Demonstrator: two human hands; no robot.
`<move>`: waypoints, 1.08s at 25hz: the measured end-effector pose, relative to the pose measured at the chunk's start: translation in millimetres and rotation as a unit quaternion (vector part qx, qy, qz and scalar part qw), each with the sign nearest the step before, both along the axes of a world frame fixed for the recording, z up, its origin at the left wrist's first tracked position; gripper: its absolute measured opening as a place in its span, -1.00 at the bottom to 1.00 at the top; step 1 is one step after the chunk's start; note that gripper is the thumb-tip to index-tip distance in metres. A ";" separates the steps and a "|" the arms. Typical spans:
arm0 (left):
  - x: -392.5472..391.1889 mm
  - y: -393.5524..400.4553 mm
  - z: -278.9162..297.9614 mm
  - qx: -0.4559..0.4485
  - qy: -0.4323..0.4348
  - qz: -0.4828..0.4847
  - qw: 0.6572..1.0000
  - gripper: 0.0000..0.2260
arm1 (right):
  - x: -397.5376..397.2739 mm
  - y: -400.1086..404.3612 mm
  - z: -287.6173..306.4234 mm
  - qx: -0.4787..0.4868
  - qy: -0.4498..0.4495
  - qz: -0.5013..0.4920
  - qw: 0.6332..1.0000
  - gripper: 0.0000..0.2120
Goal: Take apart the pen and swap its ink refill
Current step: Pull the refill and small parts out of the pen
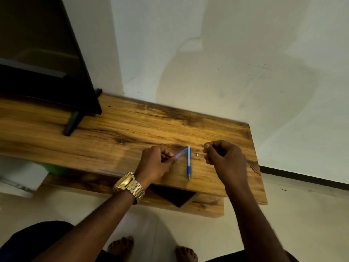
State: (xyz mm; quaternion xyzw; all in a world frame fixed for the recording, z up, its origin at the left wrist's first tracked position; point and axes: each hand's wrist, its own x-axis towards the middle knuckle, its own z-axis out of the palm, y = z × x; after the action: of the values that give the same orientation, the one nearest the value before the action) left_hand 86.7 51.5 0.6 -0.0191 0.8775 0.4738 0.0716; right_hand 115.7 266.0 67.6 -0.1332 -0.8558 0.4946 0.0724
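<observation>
The left hand (156,163), wearing a gold metal link wristwatch (128,184), pinches one end of a translucent blue plastic pen barrel (181,153) between curled fingers; the barrel is blurred and angles up and right from the fingertips, just above the brown wood-grain counter (132,133). The right hand (224,157) is curled, with its thumb and forefinger pinching a small grey-blue pen piece (203,145) whose tip protrudes at the upper left of the fingers; the exact part cannot be identified. Between the two hands, a complete blue ballpoint pen with a darker blue grip (189,163) lies flat on the counter, its tip pointing toward the person. A tiny pale part (197,154) rests on the counter just left of the right hand. A black flat screen on a black stand (47,63) occupies the counter's far left.
</observation>
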 end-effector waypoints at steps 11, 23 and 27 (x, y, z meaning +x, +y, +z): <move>5.7 -1.2 18.3 0.124 0.024 -0.091 0.988 -0.83 | -16.3 6.0 -17.2 -0.099 -0.046 0.092 0.990 -0.87; -2.5 -3.2 15.4 0.180 -0.013 0.004 0.984 -0.86 | -26.6 44.5 -71.9 0.236 -0.038 0.116 0.964 -0.86; 2.2 8.7 21.2 0.211 -0.023 -0.010 0.977 -0.85 | -32.5 43.0 -61.7 -0.121 -0.010 -0.030 0.992 -0.73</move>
State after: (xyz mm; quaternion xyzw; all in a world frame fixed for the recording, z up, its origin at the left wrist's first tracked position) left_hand 89.0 60.1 21.9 -0.0059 0.7559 0.6471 0.0992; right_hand 83.2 308.9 5.8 -0.1715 -0.7861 0.5907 0.0615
